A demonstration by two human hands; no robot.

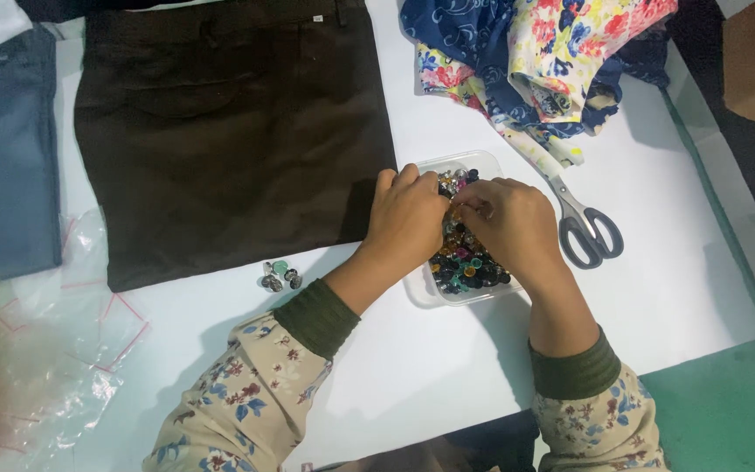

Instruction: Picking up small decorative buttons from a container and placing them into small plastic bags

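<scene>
A clear plastic tray [423,295] full of small mixed-colour buttons [465,267] sits on the white table. My left hand [405,218] and my right hand [513,223] are both over the tray, fingertips meeting among the buttons near its far end. The fingers are curled and pinched together; what they pinch is hidden. A small cluster of picked-out buttons [280,276] lies on the table left of my left wrist, just below the edge of a folded dark brown pair of trousers [229,131].
Grey-handled scissors [583,223] lie right of the tray. Floral and blue patterned fabric [543,61] is heaped at the back right. A grey-blue folded garment [6,149] and clear zip bags [37,350] are at the left. The white sheet ends at a green edge [727,393].
</scene>
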